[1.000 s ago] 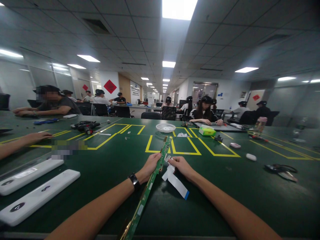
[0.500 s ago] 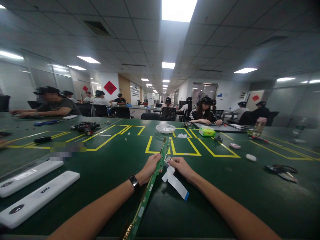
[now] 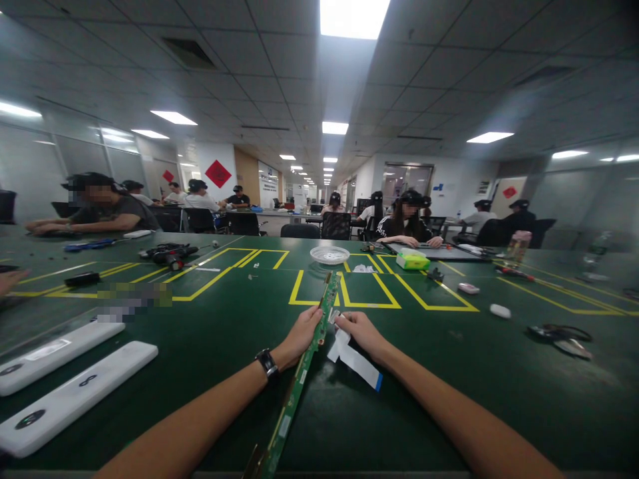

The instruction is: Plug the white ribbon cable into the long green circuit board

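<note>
White basket (image 3: 329, 261) beyond the circuit board (image 3: 301, 376), contents unclear

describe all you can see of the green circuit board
The circuit board is a narrow green strip with small components, pale labels and golden edging on its left. It slants away rightward, near end cut off by the frame. The left hand grips it toward the far end; whether the white cable touches it is unclear.

Kinda dim in here tbh, light's coming from the ceiling panels (image 3: 354, 16). Nearest one's totally blown out and flaring downward, and the edges look stretched and soft.
</note>
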